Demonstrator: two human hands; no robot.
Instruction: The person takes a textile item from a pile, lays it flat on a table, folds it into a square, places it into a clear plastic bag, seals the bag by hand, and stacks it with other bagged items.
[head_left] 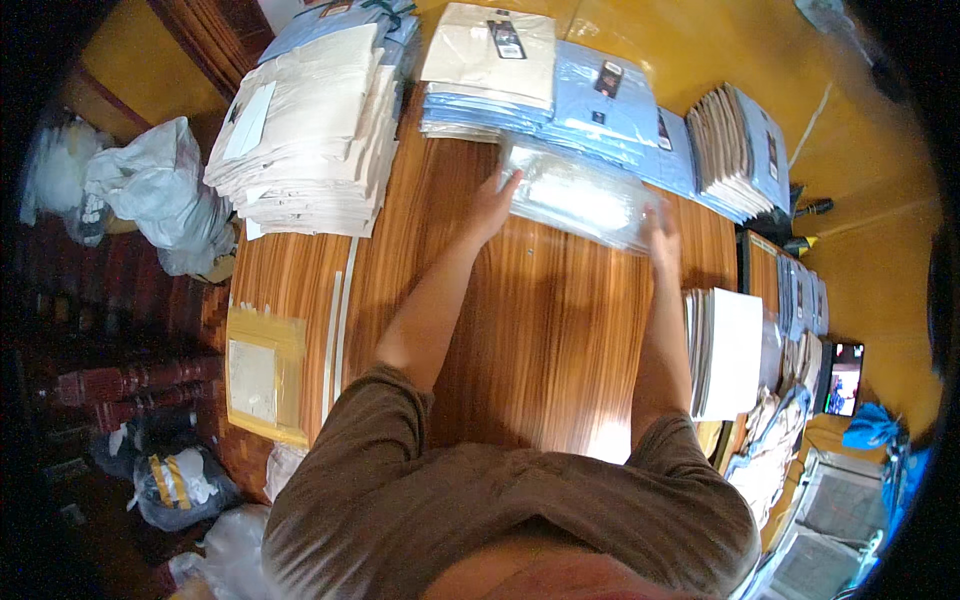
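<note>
Between my two hands is a stack of clear plastic bags [580,195], shiny with glare, over the far part of the wooden table [520,330]. My left hand [493,207] grips its left end, thumb on top and the other fingers mostly hidden. My right hand [662,238] is closed on the right end, slightly blurred. Just beyond the bags lie packed blue shirts [603,95] with dark tags, and a bagged cream shirt [487,50] tops the pile to their left.
A tall stack of folded cream garments [300,130] stands at the far left. White boards [728,350] stand at the right edge, near a lit phone [845,380]. A yellow-taped card [262,375] lies on the left. Plastic sacks [165,185] sit beyond the table's left side.
</note>
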